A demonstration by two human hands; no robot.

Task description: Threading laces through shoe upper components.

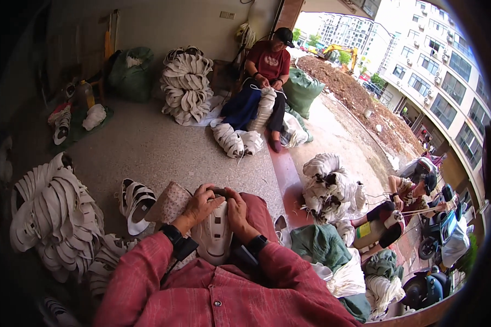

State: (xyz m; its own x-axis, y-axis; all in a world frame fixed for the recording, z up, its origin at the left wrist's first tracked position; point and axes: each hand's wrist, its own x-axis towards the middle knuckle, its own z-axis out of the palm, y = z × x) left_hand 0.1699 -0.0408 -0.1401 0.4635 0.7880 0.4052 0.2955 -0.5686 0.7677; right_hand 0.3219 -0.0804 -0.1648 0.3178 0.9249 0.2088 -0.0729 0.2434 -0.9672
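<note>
A white shoe upper with small dark openings down its middle lies over my lap, its dark-edged end pointing away from me. My left hand grips that far end from the left, fingers curled over the rim. From the other side my right hand holds the same end, its fingers bent around the edge. Both hands are closed and close together. A patterned cloth shows beside my left hand. Left of it, a few white uppers with dark insides lie on the floor.
Large bundles of white uppers stand at my left. More bundles and green sacks are at my right. A person sits ahead handling a stack of uppers; another person sits at the right near scooters.
</note>
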